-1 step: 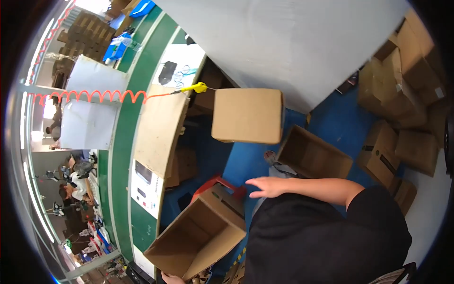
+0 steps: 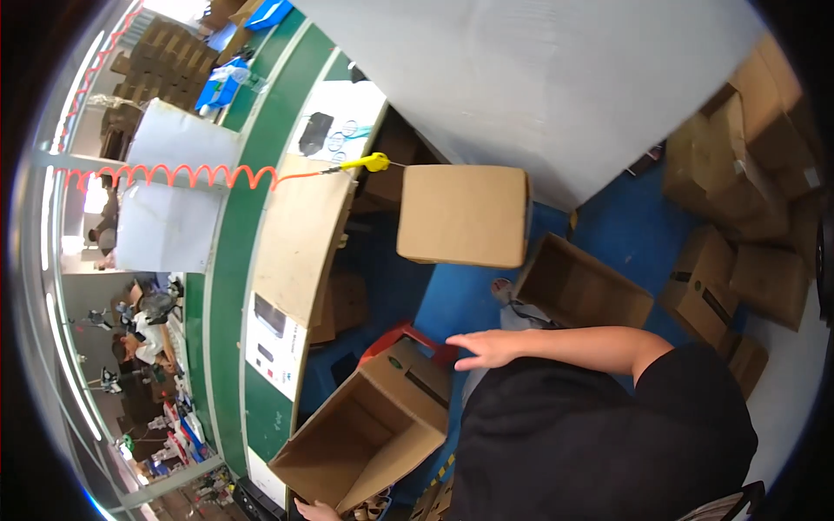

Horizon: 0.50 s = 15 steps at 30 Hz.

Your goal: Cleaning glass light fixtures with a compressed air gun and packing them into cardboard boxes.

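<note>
An open, empty cardboard box (image 2: 347, 434) stands tilted beside the workbench, its mouth toward me. My left hand (image 2: 319, 511) is at its lower rim, partly cut off by the picture's bottom edge; the fingers that show look stretched out and slightly apart. My right hand (image 2: 486, 349) is held out with fingers spread and nothing in it, a little past the box's far corner. Behind the box, a red curved thing (image 2: 408, 332) shows in part. A closed cardboard box (image 2: 465, 215) stands farther off, to the right of the bench.
The green-topped workbench (image 2: 230, 286) runs along the left, with papers and a cardboard sheet (image 2: 291, 243) on it. A yellow tool (image 2: 365, 163) hangs on an orange coiled hose (image 2: 200, 176). Another open box (image 2: 586, 282) lies on the blue floor. Stacked cartons (image 2: 738, 174) stand at right, near a white partition (image 2: 539, 78).
The whole view has shifted slightly. My left hand's fingers show a little farther apart beside the box rim; my right hand stays spread in nearly the same place.
</note>
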### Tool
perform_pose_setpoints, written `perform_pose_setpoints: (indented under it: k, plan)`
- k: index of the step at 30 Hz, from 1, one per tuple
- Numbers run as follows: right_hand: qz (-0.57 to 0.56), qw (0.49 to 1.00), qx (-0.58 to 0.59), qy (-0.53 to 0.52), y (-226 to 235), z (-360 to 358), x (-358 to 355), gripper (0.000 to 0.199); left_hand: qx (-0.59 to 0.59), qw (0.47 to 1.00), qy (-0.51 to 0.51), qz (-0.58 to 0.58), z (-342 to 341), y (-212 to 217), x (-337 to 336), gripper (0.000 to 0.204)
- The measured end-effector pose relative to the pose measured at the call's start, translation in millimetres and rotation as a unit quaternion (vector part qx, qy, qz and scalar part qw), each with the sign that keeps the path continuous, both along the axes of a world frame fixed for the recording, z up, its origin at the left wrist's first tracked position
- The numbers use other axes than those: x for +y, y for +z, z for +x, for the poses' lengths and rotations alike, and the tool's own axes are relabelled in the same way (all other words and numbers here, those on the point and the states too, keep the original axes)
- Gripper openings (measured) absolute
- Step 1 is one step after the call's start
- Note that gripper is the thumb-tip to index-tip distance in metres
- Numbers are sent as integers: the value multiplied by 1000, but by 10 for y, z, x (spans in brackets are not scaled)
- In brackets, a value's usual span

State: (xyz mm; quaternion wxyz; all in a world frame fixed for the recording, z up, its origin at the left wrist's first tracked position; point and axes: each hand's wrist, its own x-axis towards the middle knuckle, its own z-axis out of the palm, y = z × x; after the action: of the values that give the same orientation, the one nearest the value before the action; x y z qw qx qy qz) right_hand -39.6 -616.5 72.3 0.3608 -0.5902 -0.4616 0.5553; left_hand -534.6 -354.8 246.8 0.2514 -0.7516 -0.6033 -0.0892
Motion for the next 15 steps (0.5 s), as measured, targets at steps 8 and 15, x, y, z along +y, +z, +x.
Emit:
perform_pose_setpoints:
  k: [8, 15]
  plan:
    - [41, 978, -94, 183, -88, 80, 964, 58, -386, 866, -48, -313, 1923, -644, -623, 46]
    - [-81, 987, -130, 44, -334, 708, 1235, 35, -376, 846, 49, -374, 2163, -663, -416, 47]
